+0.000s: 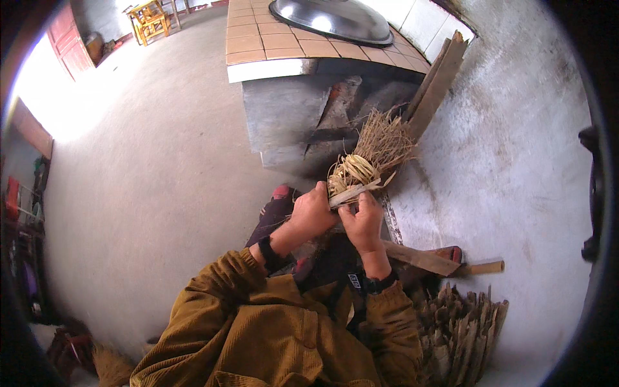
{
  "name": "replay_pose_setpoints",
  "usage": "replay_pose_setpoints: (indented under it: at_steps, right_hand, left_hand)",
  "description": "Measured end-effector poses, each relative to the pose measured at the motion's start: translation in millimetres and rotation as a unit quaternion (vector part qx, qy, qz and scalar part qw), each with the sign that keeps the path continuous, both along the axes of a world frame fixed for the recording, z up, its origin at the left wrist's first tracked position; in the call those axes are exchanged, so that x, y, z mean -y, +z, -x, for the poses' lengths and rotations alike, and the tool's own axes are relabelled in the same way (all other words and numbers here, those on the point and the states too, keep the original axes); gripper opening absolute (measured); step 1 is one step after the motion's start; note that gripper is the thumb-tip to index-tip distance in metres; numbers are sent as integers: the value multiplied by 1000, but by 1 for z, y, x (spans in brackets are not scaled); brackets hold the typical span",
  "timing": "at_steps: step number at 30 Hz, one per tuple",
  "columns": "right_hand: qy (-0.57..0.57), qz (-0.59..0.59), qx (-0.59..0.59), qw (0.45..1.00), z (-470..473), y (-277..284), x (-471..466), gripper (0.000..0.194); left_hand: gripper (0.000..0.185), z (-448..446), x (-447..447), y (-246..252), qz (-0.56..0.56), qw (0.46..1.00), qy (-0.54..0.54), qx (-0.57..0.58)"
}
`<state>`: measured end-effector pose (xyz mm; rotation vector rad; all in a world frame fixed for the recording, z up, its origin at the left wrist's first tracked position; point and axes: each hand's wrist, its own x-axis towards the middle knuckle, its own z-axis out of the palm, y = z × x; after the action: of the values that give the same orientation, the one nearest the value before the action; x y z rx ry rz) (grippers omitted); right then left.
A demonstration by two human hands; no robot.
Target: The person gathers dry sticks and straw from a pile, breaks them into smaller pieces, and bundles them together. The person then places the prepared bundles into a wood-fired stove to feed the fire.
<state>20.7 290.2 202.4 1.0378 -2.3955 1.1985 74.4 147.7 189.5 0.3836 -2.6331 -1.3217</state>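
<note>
A bundle of dry twigs (pixel 384 140) lies before me, below the stove's dark front, with a wad of pale straw (pixel 355 169) at its near end. Across the near side of the straw runs a flat strip of wood (pixel 348 195). My left hand (pixel 314 210) grips the left end of this strip, its thumb raised against the straw. My right hand (pixel 360 220) pinches the strip farther right, thumb and fingers just under it. Both hands are close together over my knees. The undersides of the fingers are partly hidden.
Ahead stands a tiled stove (pixel 275 41) with a domed metal lid (pixel 333 19). Long boards (pixel 437 84) lean against the right wall. A wooden plank (pixel 420 259) lies by my right foot, near a pile of split firewood (pixel 457 334). A wooden chair (pixel 150 24) is far left.
</note>
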Motion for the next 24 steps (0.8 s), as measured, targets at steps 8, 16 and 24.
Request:
replay_pose_setpoints:
  at_steps: [8, 16, 24]
  right_hand:
    - [77, 41, 165, 982, 0, 14, -7, 36]
    - [4, 73, 28, 997, -7, 37, -21, 35]
    - [30, -49, -115, 992, 4, 43, -19, 39]
  left_hand:
    - [54, 10, 5, -19, -1, 999, -34, -41]
    - [35, 3, 29, -10, -466, 860, -207, -17]
    - [30, -11, 19, 16, -575, 801, -155, 55]
